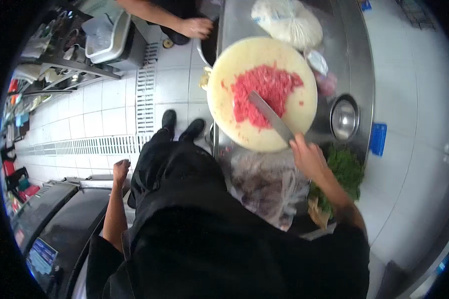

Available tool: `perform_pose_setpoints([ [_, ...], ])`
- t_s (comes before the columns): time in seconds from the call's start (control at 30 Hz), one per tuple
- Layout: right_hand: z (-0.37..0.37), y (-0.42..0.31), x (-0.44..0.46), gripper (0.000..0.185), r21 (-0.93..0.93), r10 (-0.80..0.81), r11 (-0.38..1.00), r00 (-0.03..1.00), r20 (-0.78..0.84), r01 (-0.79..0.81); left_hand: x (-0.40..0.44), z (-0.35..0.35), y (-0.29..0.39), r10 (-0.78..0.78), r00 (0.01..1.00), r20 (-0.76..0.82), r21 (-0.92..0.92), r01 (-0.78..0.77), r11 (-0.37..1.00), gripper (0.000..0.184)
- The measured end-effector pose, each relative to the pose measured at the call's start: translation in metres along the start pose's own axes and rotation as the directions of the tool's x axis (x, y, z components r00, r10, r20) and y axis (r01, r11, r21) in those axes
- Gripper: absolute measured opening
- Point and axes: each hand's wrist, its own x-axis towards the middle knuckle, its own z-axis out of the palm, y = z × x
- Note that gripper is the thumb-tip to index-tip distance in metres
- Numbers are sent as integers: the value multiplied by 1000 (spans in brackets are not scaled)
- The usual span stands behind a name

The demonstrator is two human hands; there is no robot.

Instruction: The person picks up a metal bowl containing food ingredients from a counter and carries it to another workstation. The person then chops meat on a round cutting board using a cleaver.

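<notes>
My right hand [308, 158] is closed round the handle of a wide-bladed kitchen knife [273, 117]. The blade lies over a pile of chopped red meat [267, 89], its tip among the pieces. Under the meat is a round, cream-coloured cutting board [224, 117] on the steel counter. Well away from the board, my left hand [120, 172] hangs by my side over the floor. Its fingers are curled in, and I make out nothing held in them.
Plastic bags [269, 184] and leafy greens [343, 172] lie near my right arm. A metal bowl [344, 117] sits right of the board, a white bag [289, 22] beyond it. Another person's hand [197, 28] is over a pot [208, 47] at the counter's left edge.
</notes>
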Motion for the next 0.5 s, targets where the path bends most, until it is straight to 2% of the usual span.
perform_pose_setpoints([
  [0.03, -2, -2, 7, 18, 60, -68, 996, 996, -64, 72, 12, 1, 6, 6, 1000, -21, -14, -7, 1000, 28],
  [0.07, 3, -9, 0, 18, 94, -44, 994, 983, -181, 62, 12, -3, 3, 20, 999, 40, -13, -19, 1000, 29],
  [0.1, 12, -6, -15, 18, 108, -27, 993, 988, -150, 43, 3, -9, -6, 27, 994, 104, -14, -25, 1000, 31],
  [0.17, 18, 17, -10, 15, -39, 32, 999, 998, 59, -29, 4, 0, 5, -10, 997, 77, -24, 12, 1000, 33],
  [0.2, 17, 22, -10, 14, -13, 87, 996, 990, 112, -86, 5, -2, 5, 11, 999, 53, 17, -12, 1000, 33],
  [0.23, 10, 16, -12, 14, -11, 90, 996, 989, 115, -89, 4, -3, 1, 24, 999, 32, 60, -25, 998, 33],
  [0.3, -6, 1, -10, 16, 191, -6, 981, 996, -89, 23, 11, -9, -5, -5, 999, 36, 74, 2, 997, 34],
  [0.33, 5, 4, -19, 16, 195, 1, 981, 997, -72, 13, 6, -10, 0, -22, 999, 47, 23, 21, 1000, 34],
  [0.37, 20, 12, -22, 17, 137, 15, 991, 997, -78, -4, 4, -8, 10, -25, 998, 53, -39, 27, 999, 35],
  [0.43, 22, 13, -24, 17, 80, 33, 997, 995, -97, -25, 1, -7, 17, -55, 997, 57, -4, 56, 998, 35],
  [0.5, -3, 3, -11, 17, -80, 11, 997, 995, 101, -2, 11, -4, 7, -20, 999, 30, 13, 20, 1000, 33],
])
